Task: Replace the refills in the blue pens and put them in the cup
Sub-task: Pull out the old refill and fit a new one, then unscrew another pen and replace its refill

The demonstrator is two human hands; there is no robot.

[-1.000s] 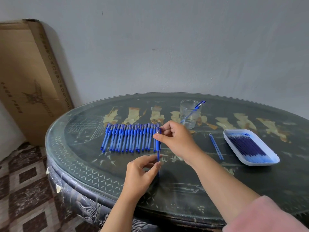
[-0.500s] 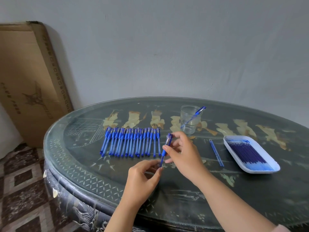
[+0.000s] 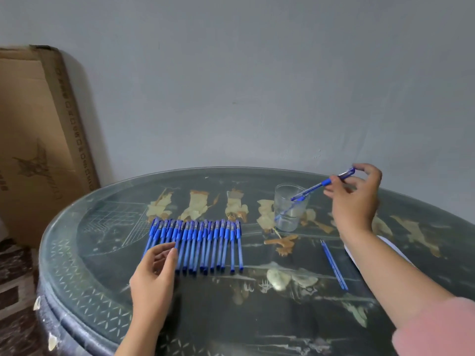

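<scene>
As the right hand (image 3: 356, 201) pinches the pen (image 3: 314, 187), tip slanting down-left toward the cup (image 3: 282, 217) (carried there from mid-table), the left hand (image 3: 154, 273) hangs slack.

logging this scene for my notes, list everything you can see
table: one, dark, glass-topped, foreground
pens: one tight row, well over a dozen, blue, table's left-centre
cup: one, clear, right of row, farther back
pen in cup: one, blue, leaning right
refills: two, blue, loose, right of centre
tray: one, white, mostly hidden behind right forearm
box: one, brown cardboard, leaning on wall, left
floor: patterned tiles, lower left
left hand: over row's left end, loosely curled, holding nothing
right hand: pinches one blue pen above cup's right rim
</scene>
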